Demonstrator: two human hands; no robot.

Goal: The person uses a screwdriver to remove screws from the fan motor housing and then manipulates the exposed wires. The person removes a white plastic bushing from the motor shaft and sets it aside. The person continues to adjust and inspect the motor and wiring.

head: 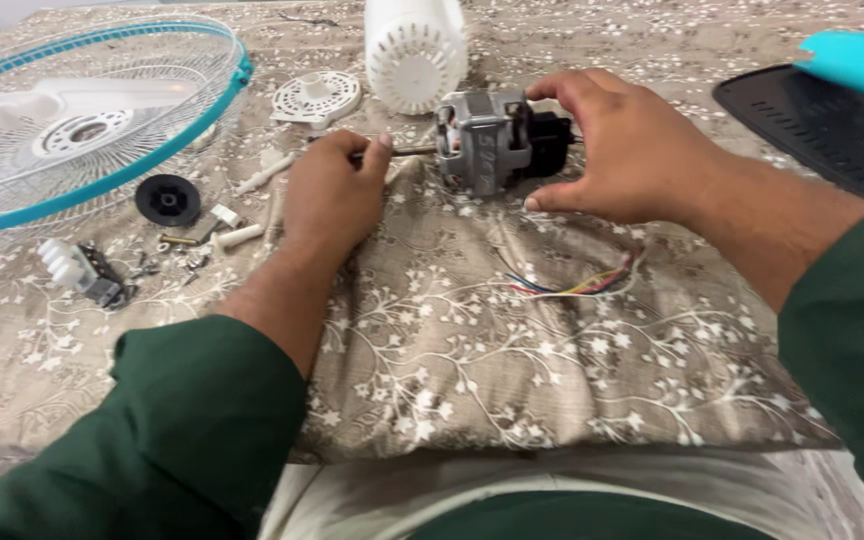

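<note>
From the head camera I see my left hand (pixel 332 195) pinching the shaft (pixel 407 151) of a bare fan motor (pixel 487 140) near the far edge of a floral cushion (pixel 472 350), my right hand (pixel 617 150) cupped around its rear. The fan looks fully stripped: the grille (pixel 92 120), white housing (pixel 415 50) and screws (pixel 167 260) lie along the bedspread's left and far edges.

Soft, even indoor light gives only faint shadows and no glare, focus holds mid-frame, and the corners seem slightly stretched and blurred.
</note>
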